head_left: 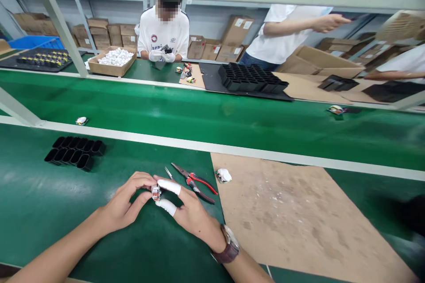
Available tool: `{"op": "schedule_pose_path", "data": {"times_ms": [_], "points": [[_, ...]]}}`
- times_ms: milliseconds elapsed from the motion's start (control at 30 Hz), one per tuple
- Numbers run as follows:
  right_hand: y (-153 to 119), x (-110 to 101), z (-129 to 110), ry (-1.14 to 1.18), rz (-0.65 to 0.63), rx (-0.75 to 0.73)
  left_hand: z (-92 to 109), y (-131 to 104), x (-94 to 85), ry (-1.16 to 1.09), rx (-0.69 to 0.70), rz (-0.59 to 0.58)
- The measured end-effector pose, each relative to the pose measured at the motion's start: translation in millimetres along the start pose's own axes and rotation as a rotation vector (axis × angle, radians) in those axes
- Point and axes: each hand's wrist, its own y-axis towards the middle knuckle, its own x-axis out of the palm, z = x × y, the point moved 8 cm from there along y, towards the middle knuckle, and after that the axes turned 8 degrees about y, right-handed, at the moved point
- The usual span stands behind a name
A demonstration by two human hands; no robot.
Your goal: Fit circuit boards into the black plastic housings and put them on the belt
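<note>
This is a factory assembly line. A long green conveyor belt [212, 119] runs between green workbenches [40, 212], where seated workers [163, 31] handle small parts. Stacked cardboard boxes [106, 31] and black component trays [252, 78] line the far edge.

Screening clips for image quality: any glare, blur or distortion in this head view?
Head view: sharp at centre, where both hands pinch a small part; soft overhead glare on the green belt; the rail bows from wide-angle distortion; the person at the right edge and dark bottom-right corner are smeared.
</note>
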Motion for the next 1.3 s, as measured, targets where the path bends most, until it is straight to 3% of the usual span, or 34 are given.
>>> {"op": "schedule_pose_path", "data": {"times_ms": [300, 567, 767, 900, 1033, 1133, 1200, 1300], "points": [[0, 1, -2, -0.011, 0.006, -0.039, 3, 1, -2.1, 0.062, 0.038, 0.011], [0, 5, -8, -0.11, -0.028, -0.075, 27, 13, -11.5, 0.204, 0.202, 0.065], [-2, 6, -4, -0.154, -0.04, -0.102, 26, 15, -10.6, 0.202, 0.164, 0.037], [-2, 3, 3, -0.103, 0.028, -0.088, 21, 14, -13.2, 0.258, 0.126, 0.074], [-1, 0, 14, 0.188, 0.133, 0.051, 7, 23, -41.9, 0.562, 0.029, 0.196], [2, 5, 19, 0.514, 0.154, 0.19, -17, 45, -71.7, 0.828, -0.031, 0.114], [4, 7, 21, 0.65, 0.174, 0.252, -45, 66, -94.4, 0.993, -0.098, -0.006], [6, 9, 20, 0.712, 0.183, 0.256, -101, 95, -139.2, 1.209, -0.416, -0.104]]}}
